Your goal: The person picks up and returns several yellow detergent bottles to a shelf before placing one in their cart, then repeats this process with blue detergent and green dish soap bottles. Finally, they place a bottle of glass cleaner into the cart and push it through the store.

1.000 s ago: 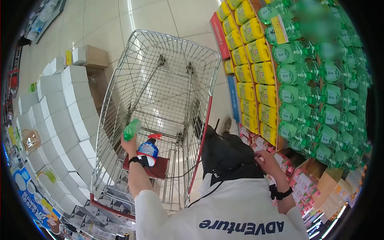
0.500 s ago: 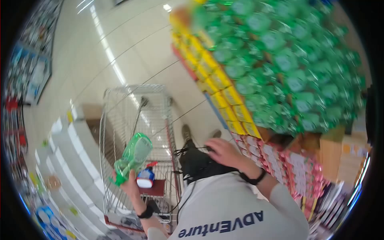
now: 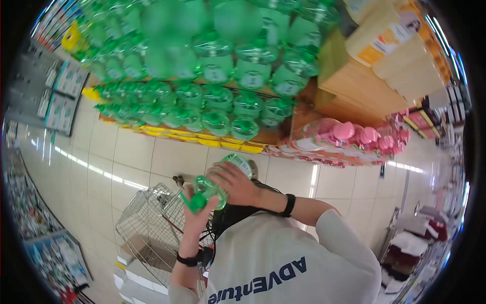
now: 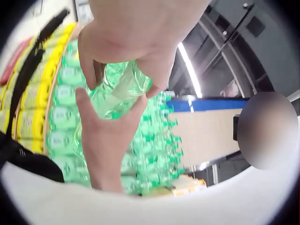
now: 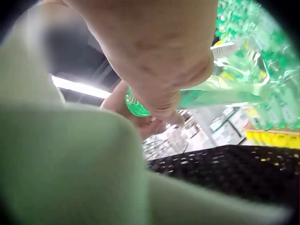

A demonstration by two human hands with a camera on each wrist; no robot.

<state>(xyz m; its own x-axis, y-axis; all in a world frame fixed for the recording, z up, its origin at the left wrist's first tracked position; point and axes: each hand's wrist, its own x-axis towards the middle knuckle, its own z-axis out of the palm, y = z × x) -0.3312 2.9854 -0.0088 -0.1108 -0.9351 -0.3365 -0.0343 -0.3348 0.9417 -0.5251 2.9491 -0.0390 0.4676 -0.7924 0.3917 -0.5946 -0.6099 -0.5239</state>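
Note:
Both hands hold a green, see-through pump bottle (image 3: 238, 163) in front of the person's chest, its pump head (image 3: 196, 202) pointing down and left. My left hand (image 3: 195, 220) grips it at the neck, close under the pump. Across the middle of the bottle lies my right hand (image 3: 234, 182), fingers bent over its side. In the left wrist view, fingers of both hands close around the clear green body (image 4: 117, 91). The right wrist view shows the bottle's broad end (image 5: 234, 86) sticking out past the right hand (image 5: 159, 51).
Rows of similar green bottles (image 3: 217, 66) fill the shelf ahead, with yellow jugs (image 3: 210, 143) below and pink-capped bottles (image 3: 349, 134) to the right. A wire shopping cart (image 3: 147, 213) stands at the lower left, beside white boxes (image 3: 139, 283).
The left hand has lifted the bottle from over the cart and brought it to the chest. The right hand has come across onto it. The person has turned toward the green bottle shelf.

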